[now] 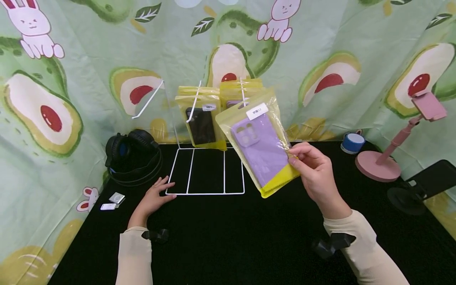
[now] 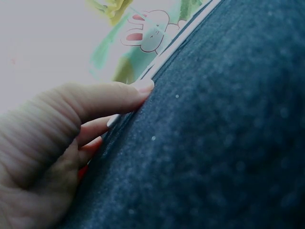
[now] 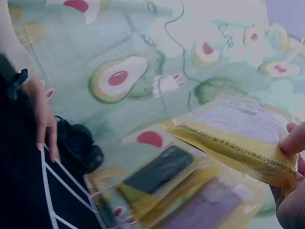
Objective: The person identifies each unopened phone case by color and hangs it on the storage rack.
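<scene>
My right hand (image 1: 313, 170) pinches the lower corner of a yellow-edged clear packet (image 1: 258, 138) with a purple phone case inside, held up in front of a white wire display rack (image 1: 204, 170). In the right wrist view the same packet (image 3: 238, 138) sits between my fingertips (image 3: 293, 138). More packets hang on the rack's hooks, one with a black case (image 1: 201, 124). My left hand (image 1: 154, 198) lies flat on the black table, fingertips touching the rack's front left corner. The left wrist view shows those fingers (image 2: 109, 102) resting on the black cloth.
Black headphones (image 1: 132, 156) lie left of the rack, with two small white items (image 1: 114, 201) near them. A blue-and-white round object (image 1: 352, 142), a pink phone stand (image 1: 392, 154) and a black stand (image 1: 417, 190) are at the right. An avocado-print cloth backs the table.
</scene>
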A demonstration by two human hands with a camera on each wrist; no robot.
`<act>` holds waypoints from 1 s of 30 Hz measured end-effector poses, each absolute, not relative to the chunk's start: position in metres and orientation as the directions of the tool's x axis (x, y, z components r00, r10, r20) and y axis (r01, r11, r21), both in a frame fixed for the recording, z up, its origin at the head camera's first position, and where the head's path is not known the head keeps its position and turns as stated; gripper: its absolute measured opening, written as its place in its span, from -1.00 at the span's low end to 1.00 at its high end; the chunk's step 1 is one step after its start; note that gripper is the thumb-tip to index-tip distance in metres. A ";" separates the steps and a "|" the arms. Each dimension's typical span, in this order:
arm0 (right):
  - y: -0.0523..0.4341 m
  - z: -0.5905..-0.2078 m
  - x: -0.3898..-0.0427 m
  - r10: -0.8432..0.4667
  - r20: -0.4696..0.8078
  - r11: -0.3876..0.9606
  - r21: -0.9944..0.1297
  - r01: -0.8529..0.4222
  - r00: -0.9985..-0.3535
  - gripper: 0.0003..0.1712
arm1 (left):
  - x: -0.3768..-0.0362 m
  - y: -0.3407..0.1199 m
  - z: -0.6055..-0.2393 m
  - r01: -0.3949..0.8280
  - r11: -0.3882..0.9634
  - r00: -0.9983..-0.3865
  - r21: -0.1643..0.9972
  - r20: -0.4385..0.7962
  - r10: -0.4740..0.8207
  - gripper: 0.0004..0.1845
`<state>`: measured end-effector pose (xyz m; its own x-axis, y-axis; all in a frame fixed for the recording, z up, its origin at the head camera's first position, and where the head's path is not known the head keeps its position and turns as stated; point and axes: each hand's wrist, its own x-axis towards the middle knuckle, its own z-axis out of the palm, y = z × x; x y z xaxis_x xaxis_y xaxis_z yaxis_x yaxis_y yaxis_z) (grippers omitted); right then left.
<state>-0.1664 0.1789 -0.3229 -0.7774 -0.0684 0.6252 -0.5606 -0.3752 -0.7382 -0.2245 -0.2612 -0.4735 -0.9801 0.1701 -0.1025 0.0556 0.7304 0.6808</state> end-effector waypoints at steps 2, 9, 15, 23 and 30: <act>0.176 -0.330 -0.172 -0.053 0.583 -0.360 -0.768 -0.529 -0.811 -0.67 | -0.224 -0.261 -0.474 0.063 0.733 -0.980 0.678 -0.096 0.173 -0.41; 0.169 -0.348 -0.189 0.003 0.435 -0.367 -0.837 -0.406 -0.900 -0.75 | -0.224 -0.260 -0.472 0.064 0.732 -0.980 0.678 -0.097 0.175 -0.41; 0.161 -0.352 -0.209 0.058 0.365 -0.405 -0.842 -0.356 -0.929 -0.79 | -0.225 -0.262 -0.473 0.061 0.726 -0.979 0.685 -0.099 0.176 -0.40; 0.146 -0.358 -0.240 0.148 0.292 -0.432 -0.840 -0.328 -0.945 -0.63 | -0.225 -0.263 -0.475 0.059 0.727 -0.980 0.684 -0.100 0.174 -0.41; 0.138 -0.368 -0.258 0.176 0.252 -0.414 -0.858 -0.304 -0.951 -0.64 | -0.227 -0.261 -0.477 0.059 0.729 -0.980 0.682 -0.099 0.172 -0.40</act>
